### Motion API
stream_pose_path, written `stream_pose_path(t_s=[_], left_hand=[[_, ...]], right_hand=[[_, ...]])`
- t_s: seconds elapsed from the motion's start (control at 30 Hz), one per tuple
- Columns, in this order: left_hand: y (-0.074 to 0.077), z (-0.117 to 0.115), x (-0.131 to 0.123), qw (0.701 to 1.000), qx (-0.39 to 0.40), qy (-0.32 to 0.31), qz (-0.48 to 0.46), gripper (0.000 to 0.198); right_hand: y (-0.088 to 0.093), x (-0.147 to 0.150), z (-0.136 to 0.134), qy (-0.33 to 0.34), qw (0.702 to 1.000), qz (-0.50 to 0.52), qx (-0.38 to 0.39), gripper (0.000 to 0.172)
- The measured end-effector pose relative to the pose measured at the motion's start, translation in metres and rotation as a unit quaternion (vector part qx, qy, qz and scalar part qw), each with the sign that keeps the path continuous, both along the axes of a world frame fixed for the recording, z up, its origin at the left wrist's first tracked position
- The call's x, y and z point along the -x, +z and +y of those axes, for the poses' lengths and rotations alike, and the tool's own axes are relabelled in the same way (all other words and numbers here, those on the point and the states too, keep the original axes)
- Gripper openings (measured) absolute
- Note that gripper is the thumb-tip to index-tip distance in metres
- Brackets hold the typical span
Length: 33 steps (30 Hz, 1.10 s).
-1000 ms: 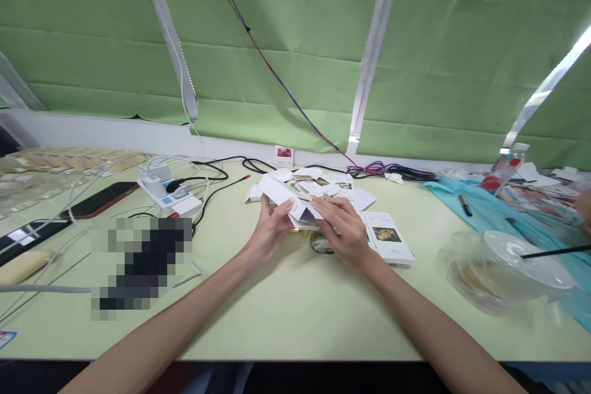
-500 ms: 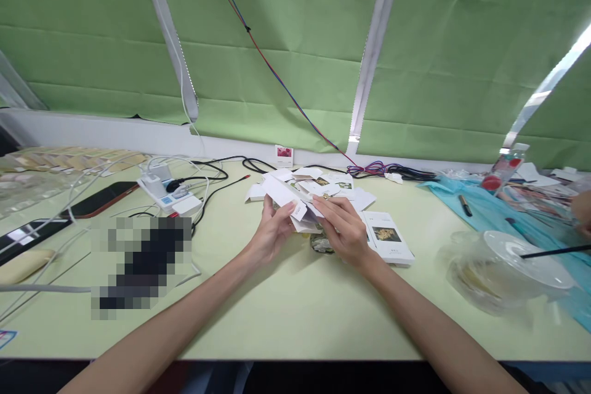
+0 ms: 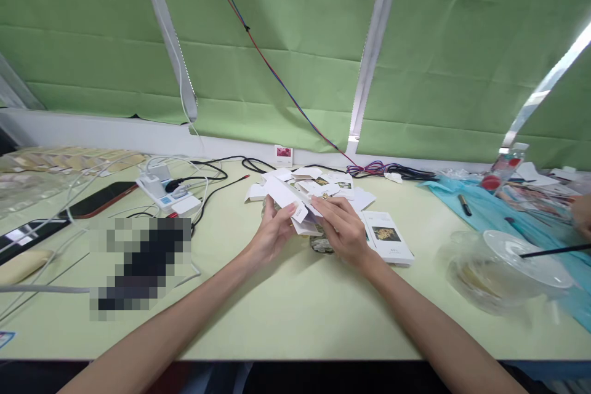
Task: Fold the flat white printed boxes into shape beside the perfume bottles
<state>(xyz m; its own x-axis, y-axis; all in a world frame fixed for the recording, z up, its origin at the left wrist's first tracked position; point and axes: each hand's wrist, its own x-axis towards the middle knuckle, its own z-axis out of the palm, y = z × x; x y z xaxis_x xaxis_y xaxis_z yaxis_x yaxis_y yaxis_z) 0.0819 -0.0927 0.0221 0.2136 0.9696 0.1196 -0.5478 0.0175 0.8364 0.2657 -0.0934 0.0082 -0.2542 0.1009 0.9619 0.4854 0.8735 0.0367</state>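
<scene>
A small white box (image 3: 282, 192) with a raised flap is between my hands, above the middle of the table. My left hand (image 3: 273, 228) grips its near left side, thumb on top. The fingers of my right hand (image 3: 344, 225) press on the box's right edge. Under my right fingers lies a clear, shiny packet (image 3: 320, 244); its contents are too small to make out. Behind the box is a pile of white cards and boxes (image 3: 344, 184). To the right of my right hand, a white box with a flower picture (image 3: 386, 235) lies flat.
A power strip (image 3: 178, 202) with cables and phones (image 3: 104, 199) are at the left. At the right stand a lidded container (image 3: 521, 258) with a black straw, a blue sheet (image 3: 443, 197), a marker (image 3: 464, 205) and a bottle (image 3: 508, 163). Another person's hand (image 3: 582, 212) shows at the right edge.
My hands and the white box have hardly moved. At the right edge, the other person's hand has shifted slightly.
</scene>
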Motion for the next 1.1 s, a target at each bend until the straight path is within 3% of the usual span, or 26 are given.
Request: stream_pose_path(t_s=[0.17, 0.5, 0.83, 1.1], left_hand=[[0.0015, -0.0011, -0.0007, 1.000, 0.005, -0.005, -0.012, 0.082], [-0.0026, 0.0022, 0.0018, 1.000, -0.013, -0.027, -0.006, 0.073], [-0.0007, 0.0000, 0.0018, 0.999, -0.002, -0.043, 0.003, 0.079], [0.0022, -0.0016, 0.0014, 0.999, 0.009, -0.041, -0.008, 0.072]], right_hand=[[-0.0001, 0.0002, 0.0001, 0.003, 1.000, 0.000, -0.001, 0.057], [-0.0004, -0.0004, 0.0006, -0.008, 1.000, -0.001, 0.002, 0.058], [-0.0010, 0.0004, 0.0009, -0.017, 1.000, 0.004, 0.009, 0.057], [-0.0010, 0.0015, -0.0004, -0.010, 1.000, 0.002, 0.022, 0.065]])
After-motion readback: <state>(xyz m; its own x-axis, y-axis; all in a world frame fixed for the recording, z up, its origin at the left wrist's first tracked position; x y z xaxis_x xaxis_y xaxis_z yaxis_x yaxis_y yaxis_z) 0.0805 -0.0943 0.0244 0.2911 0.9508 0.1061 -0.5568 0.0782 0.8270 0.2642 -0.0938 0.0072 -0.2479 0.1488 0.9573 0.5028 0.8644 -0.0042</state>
